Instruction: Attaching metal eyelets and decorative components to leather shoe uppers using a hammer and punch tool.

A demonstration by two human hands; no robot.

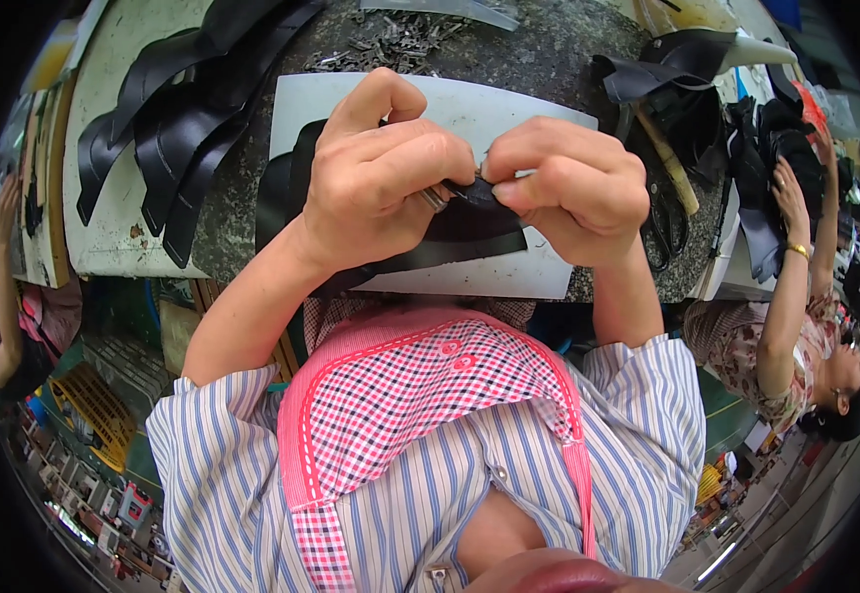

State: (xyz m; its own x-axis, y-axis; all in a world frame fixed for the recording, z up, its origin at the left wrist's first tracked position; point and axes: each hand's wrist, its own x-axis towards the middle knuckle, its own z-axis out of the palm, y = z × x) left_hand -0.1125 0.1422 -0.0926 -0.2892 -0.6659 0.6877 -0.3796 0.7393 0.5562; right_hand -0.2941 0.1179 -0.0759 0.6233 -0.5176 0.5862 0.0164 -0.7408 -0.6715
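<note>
My left hand (376, 183) and my right hand (573, 183) meet over a white board (539, 99) on the bench. Fingers of both hands pinch the upper edge of a curved black leather-like piece (474, 232). A bit of shiny metal (435, 201) shows under the curled fingers of my left hand; most of it is hidden, so its kind cannot be told. My right thumb and forefinger press together at the edge of the piece, close to the left fingertips. More black material (277, 203) lies on the board beside my left wrist.
Long black cut pieces (188, 119) overlap at the left. Dark scraps (390, 44) litter the far side of the bench. To the right lie a wooden handle (669, 163), black-handled scissors (665, 232) and more black pieces (667, 64). A co-worker (786, 316) works at the far right.
</note>
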